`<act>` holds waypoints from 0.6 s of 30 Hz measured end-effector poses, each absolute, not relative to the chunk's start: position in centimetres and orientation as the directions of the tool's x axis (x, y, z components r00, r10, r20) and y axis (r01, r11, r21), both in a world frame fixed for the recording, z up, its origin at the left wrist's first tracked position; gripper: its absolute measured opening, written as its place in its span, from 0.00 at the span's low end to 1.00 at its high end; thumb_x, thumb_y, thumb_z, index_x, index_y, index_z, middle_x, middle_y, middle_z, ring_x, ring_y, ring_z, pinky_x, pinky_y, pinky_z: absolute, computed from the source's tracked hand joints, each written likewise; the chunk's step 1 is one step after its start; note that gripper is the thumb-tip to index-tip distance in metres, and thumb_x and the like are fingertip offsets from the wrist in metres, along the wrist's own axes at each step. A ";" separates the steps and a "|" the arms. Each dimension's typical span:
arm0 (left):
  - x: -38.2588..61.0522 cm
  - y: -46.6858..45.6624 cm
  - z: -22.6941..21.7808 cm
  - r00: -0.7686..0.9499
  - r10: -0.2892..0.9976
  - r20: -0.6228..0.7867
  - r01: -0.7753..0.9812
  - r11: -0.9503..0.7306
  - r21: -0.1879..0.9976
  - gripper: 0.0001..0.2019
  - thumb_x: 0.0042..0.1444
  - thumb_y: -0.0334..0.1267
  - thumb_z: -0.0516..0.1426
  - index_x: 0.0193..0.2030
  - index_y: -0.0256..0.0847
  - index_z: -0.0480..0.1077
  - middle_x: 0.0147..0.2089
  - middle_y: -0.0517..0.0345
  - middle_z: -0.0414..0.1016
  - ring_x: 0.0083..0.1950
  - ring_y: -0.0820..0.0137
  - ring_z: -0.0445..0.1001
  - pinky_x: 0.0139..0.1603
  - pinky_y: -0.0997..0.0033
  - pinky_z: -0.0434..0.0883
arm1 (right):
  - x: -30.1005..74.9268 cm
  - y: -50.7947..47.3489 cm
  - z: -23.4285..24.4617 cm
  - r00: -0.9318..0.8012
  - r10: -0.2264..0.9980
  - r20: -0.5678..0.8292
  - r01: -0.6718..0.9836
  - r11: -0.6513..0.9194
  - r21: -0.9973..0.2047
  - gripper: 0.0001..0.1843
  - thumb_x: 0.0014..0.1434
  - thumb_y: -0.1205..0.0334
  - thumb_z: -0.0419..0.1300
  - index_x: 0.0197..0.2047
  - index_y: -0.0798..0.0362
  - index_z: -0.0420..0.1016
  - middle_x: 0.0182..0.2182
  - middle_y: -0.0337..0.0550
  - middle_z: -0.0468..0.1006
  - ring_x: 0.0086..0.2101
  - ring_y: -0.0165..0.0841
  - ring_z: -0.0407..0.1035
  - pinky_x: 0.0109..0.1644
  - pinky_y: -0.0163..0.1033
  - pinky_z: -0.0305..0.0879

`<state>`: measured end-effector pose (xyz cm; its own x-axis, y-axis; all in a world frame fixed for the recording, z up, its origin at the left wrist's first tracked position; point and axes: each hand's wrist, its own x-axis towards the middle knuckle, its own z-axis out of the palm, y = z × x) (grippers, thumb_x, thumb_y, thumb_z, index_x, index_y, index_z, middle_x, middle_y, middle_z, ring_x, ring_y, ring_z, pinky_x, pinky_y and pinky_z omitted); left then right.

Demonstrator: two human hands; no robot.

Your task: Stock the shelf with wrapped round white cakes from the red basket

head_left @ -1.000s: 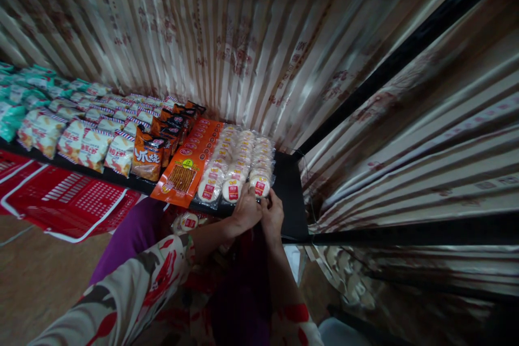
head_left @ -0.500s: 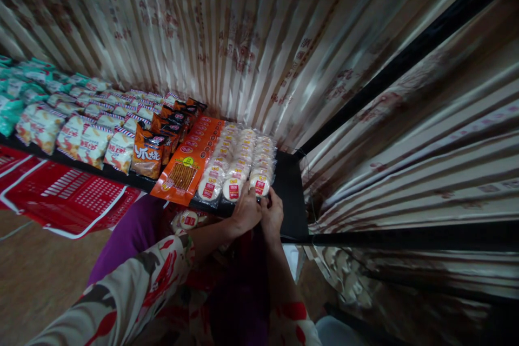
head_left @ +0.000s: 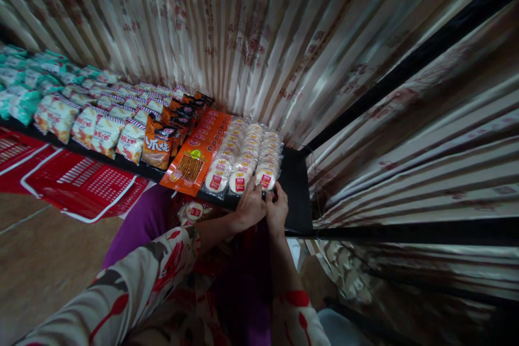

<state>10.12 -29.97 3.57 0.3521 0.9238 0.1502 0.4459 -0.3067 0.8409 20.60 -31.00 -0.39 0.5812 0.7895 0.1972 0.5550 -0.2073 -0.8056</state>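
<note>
On a black shelf [head_left: 298, 189], packets of round white rice crackers in clear wrap lie overlapping in three rows. At the front of the right-hand row is a rice cracker packet [head_left: 266, 178] with a red label. My left hand [head_left: 251, 208] pinches its lower left edge, while my right hand [head_left: 277, 210] closes on its lower right edge. Both hands' fingertips are close together at the shelf's front edge. Left of the rows lies a flat orange snack bag [head_left: 195, 157]. More loose rice cracker packets [head_left: 193, 212] show below the shelf, partly hidden by my left arm.
Orange-and-black snack bags [head_left: 157, 143], white snack bags [head_left: 99, 130] and green packets [head_left: 24, 102] fill the shelf's left part. Red baskets [head_left: 87, 184] with white handles stand below. Behind the shelf hangs a striped curtain [head_left: 247, 38], and a black post [head_left: 385, 84] slants up at right.
The view has shifted slightly, so the shelf appears a little further right. Both hands stay at the same front rice cracker packet, with hardly any change in grip.
</note>
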 end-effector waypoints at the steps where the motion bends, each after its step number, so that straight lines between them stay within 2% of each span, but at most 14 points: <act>1: 9.9 -30.3 3.5 0.352 0.923 0.157 0.449 -0.314 0.836 0.22 0.48 0.24 0.51 0.52 0.36 0.63 0.60 0.45 0.58 0.60 0.61 0.62 0.61 0.60 0.63 | 20.5 -31.0 -0.4 0.582 0.787 0.206 0.557 -0.201 -0.806 0.29 0.50 0.54 0.49 0.52 0.59 0.69 0.50 0.57 0.70 0.47 0.40 0.66 0.53 0.46 0.63; 5: 8.5 -32.0 2.5 0.409 0.886 0.218 0.400 -0.389 0.830 0.19 0.48 0.23 0.49 0.47 0.38 0.66 0.56 0.48 0.62 0.53 0.66 0.67 0.57 0.64 0.67 | 20.2 -31.2 -0.5 0.578 0.778 0.247 0.574 -0.172 -0.801 0.28 0.50 0.56 0.49 0.52 0.60 0.69 0.51 0.58 0.69 0.51 0.40 0.63 0.56 0.47 0.60; 10: 6.1 -34.1 0.6 0.438 0.855 0.276 0.341 -0.442 0.829 0.16 0.47 0.23 0.47 0.41 0.36 0.68 0.45 0.50 0.68 0.47 0.68 0.68 0.51 0.69 0.69 | 19.8 -31.2 -0.5 0.614 0.740 0.276 0.564 -0.166 -0.809 0.26 0.50 0.58 0.49 0.51 0.60 0.69 0.50 0.57 0.68 0.51 0.40 0.63 0.54 0.46 0.62; 13: 4.6 -35.0 -0.4 0.471 0.853 0.226 0.374 -0.425 0.825 0.14 0.49 0.23 0.46 0.38 0.37 0.69 0.41 0.52 0.69 0.44 0.69 0.69 0.48 0.70 0.69 | 19.8 -31.3 -0.7 0.619 0.730 0.290 0.565 -0.158 -0.810 0.25 0.51 0.58 0.49 0.50 0.59 0.69 0.51 0.57 0.68 0.51 0.39 0.63 0.54 0.45 0.62; 18: 2.6 -36.1 -2.7 0.483 0.875 0.026 0.508 -0.305 0.805 0.12 0.54 0.25 0.46 0.33 0.38 0.70 0.39 0.53 0.70 0.42 0.70 0.70 0.46 0.72 0.68 | 20.0 -31.5 -1.2 0.616 0.737 0.278 0.536 -0.133 -0.834 0.25 0.51 0.59 0.50 0.50 0.59 0.70 0.51 0.55 0.69 0.51 0.38 0.63 0.57 0.46 0.59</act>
